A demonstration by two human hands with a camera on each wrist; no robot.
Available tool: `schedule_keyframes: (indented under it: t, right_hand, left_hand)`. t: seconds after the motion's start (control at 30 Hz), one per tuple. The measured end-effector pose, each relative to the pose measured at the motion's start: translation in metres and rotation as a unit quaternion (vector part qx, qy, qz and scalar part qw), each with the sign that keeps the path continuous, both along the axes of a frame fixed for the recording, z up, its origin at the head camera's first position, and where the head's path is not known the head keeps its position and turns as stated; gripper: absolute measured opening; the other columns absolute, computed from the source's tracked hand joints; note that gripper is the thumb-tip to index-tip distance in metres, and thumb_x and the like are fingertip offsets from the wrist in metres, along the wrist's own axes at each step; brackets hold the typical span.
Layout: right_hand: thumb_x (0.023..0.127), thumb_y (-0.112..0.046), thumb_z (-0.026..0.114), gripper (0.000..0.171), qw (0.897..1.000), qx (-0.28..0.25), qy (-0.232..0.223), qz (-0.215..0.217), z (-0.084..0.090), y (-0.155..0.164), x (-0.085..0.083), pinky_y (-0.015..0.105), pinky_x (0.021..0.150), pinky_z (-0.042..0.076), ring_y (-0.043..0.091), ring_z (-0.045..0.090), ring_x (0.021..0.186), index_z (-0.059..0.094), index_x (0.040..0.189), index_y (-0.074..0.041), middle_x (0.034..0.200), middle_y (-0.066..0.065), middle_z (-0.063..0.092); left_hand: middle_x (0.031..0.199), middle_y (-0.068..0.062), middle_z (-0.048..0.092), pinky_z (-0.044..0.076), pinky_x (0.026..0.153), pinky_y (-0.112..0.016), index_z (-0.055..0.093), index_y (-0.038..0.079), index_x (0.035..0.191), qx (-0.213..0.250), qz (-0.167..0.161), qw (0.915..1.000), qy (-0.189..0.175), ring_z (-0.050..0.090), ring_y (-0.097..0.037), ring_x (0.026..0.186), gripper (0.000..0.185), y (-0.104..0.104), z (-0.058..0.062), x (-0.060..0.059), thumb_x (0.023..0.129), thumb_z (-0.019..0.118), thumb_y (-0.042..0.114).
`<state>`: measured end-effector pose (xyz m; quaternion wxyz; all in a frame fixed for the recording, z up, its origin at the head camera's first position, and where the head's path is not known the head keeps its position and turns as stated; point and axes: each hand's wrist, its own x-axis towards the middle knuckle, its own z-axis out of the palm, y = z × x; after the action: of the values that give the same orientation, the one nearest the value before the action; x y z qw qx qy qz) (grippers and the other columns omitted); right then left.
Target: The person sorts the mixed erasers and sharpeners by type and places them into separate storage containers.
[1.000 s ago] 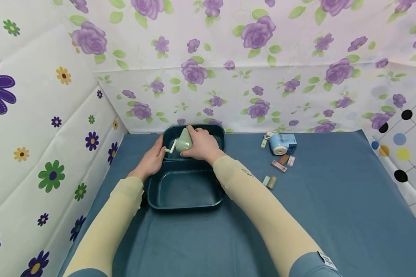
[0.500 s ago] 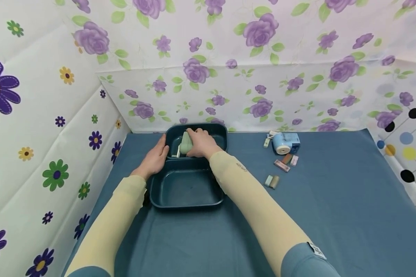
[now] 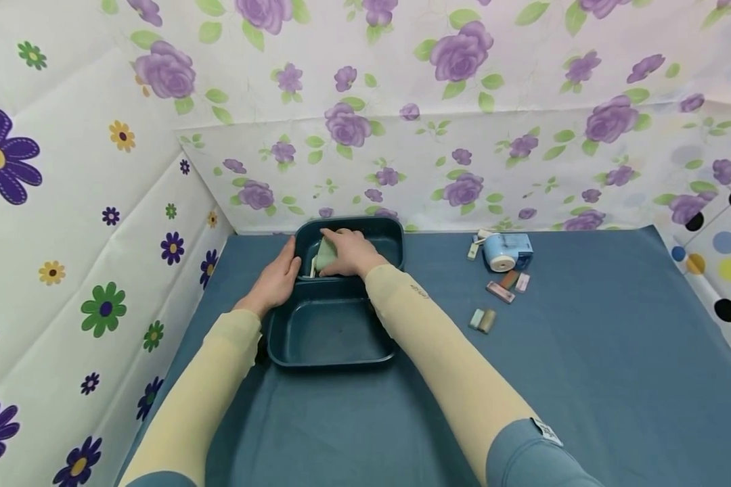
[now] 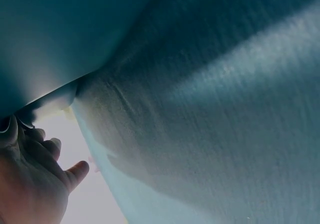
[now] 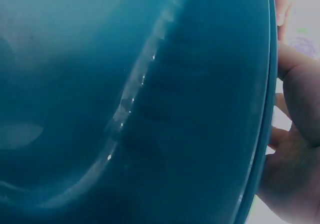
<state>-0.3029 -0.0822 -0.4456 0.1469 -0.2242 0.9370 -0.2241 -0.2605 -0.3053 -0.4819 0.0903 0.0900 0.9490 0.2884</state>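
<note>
Head view: right hand (image 3: 353, 253) grips green sharpener (image 3: 325, 256) inside tray (image 3: 331, 352).

Dark teal tray (image 3: 331, 338) looks like smooth hard plastic, semi-glossy, with faint highlights along its inner wall in the right wrist view. Pale green item (image 3: 325, 257) in its far compartment is matt plastic. Tabletop (image 3: 585, 379) is covered in matt blue woven cloth with fine visible grain. Light blue sharpener (image 3: 504, 251) is smooth plastic. Flowered walls (image 3: 463, 135) are slightly shiny printed sheet. Sleeves (image 3: 438, 352) are matt knit fabric.
</note>
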Motion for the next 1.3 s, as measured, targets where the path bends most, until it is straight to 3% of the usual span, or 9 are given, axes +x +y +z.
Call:
schedule_keyframes:
  t: [0.23,0.6,0.87,1.17,1.27,1.3]
  right_hand:
    - [0.096,-0.031,0.084,0.096,1.0,-0.016,-0.003,-0.01,0.003,-0.002,0.006,0.054,0.116,0.046,0.037,0.033,0.156,0.027,0.173,-0.029,0.174,0.011,0.03]
    - [0.094,-0.034,0.085,0.093,0.999,-0.031,0.01,-0.034,-0.001,0.008,0.011,0.057,0.118,0.044,0.037,0.034,0.156,0.034,0.171,-0.026,0.172,0.014,0.033]
    - [0.101,-0.029,0.078,0.086,0.997,-0.075,-0.009,-0.024,0.011,0.035,0.018,0.054,0.119,0.043,0.034,0.031,0.159,0.029,0.172,-0.024,0.175,0.013,0.029]
    - [0.105,-0.029,0.072,0.081,0.993,-0.112,0.002,-0.025,0.027,0.065,0.028,0.05,0.121,0.041,0.03,0.037,0.156,0.028,0.172,-0.021,0.173,0.008,0.034]
    - [0.106,-0.031,0.071,0.077,0.991,-0.127,0.012,-0.033,0.03,0.078,0.029,0.05,0.117,0.046,0.03,0.044,0.151,0.031,0.171,-0.021,0.171,0.006,0.038]
    - [0.107,-0.031,0.07,0.076,0.99,-0.134,0.013,-0.036,0.031,0.082,0.029,0.05,0.114,0.048,0.032,0.054,0.143,0.032,0.171,-0.021,0.17,0.007,0.04]
  left_hand:
    - [0.179,-0.018,0.0,0.012,0.132,-0.057,-0.004,0.006,0.172,-0.006,-0.001,1.0,0.002,0.007,-0.038,0.164,0.064,-0.003,0.0,-0.001,0.12,0.026,0.03]
    - [0.179,-0.017,0.0,0.011,0.132,-0.055,-0.004,0.007,0.172,0.0,-0.005,1.0,0.0,0.006,-0.037,0.164,0.064,0.0,0.0,0.0,0.12,0.026,0.03]
    - [0.179,-0.015,-0.003,0.01,0.132,-0.056,-0.005,0.009,0.172,0.01,-0.006,0.9999,-0.002,0.003,-0.035,0.164,0.064,0.0,0.001,0.001,0.12,0.026,0.03]
    - [0.179,-0.019,-0.001,0.01,0.131,-0.058,-0.005,0.006,0.172,0.002,-0.011,0.9999,0.003,0.004,-0.038,0.164,0.064,-0.003,-0.001,0.005,0.12,0.026,0.028]
    - [0.179,-0.018,-0.002,0.01,0.131,-0.058,-0.005,0.007,0.172,0.004,-0.015,0.9999,0.005,0.004,-0.039,0.164,0.064,-0.001,0.0,0.004,0.12,0.025,0.031]
    - [0.179,-0.018,-0.002,0.01,0.131,-0.058,-0.006,0.008,0.172,0.005,-0.015,0.9999,0.005,0.004,-0.039,0.164,0.064,0.0,0.0,0.003,0.12,0.024,0.032]
